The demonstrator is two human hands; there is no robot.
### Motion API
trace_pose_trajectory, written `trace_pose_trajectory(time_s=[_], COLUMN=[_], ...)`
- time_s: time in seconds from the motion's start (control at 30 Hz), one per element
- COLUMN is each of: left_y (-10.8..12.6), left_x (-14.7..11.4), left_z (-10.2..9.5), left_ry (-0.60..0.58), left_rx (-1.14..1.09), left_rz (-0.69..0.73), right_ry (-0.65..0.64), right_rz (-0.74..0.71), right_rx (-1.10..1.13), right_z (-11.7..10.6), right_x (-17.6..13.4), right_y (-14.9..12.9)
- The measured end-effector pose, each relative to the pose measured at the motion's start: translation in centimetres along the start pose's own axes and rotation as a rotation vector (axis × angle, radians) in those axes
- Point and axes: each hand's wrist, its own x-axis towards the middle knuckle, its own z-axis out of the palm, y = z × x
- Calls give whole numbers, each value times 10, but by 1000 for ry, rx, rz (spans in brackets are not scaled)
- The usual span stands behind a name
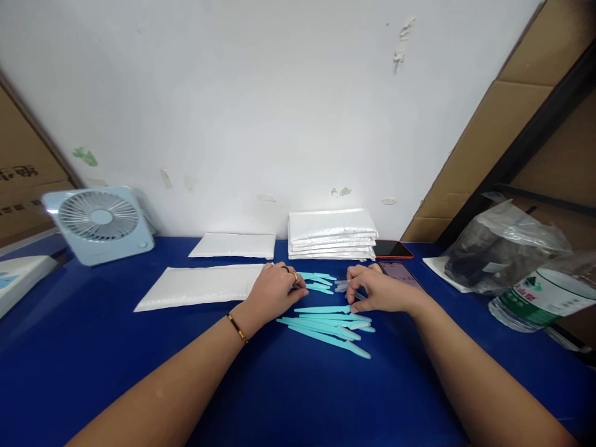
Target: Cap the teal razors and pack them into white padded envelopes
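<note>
Several teal eyebrow razors (326, 329) lie side by side on the blue table, their tips pointing right. A smaller group of teal eyebrow razors (321, 282) lies behind them. My left hand (277, 288) is curled over the left ends of that rear group, beside a white padded mailer (200, 287); what its fingers grip is hidden. With thumb and forefinger closed, my right hand (375, 288) pinches the right end of the rearmost razor in the front group. Some small clear plastic pieces (342, 285) lie by its fingers, partly covered.
White padded mailers stand stacked (333, 233) against the wall, with another mailer (233, 244) to their left. Two phones, one red-edged (393, 249), lie at the right. A blue fan (100, 223) is far left; a plastic bottle base (535, 301) and bag (503, 248) are far right.
</note>
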Motion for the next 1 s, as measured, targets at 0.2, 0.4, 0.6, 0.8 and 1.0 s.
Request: trace_pose_trajectory(time_s=[0.2,0.4,0.6,0.8,1.0], left_y=[9,-7,-20,-8,9], left_x=[-2,2,2,0,-4], left_z=[2,-2,0,-4,0], left_ry=[-87,-13,34,74,-89], left_rx=[-43,37,60,-6,-81], left_rz=[125,-58,-124,-88,107], right_ry=[48,227,143,-65,48], right_rz=[-14,87,105,60,1], right_rx=[20,-51,7,-17,-11], right_z=[3,-1,-10,-6,7], right_x=[5,5,-5,-9,2], right_y=[-12,2,5,-12,-24])
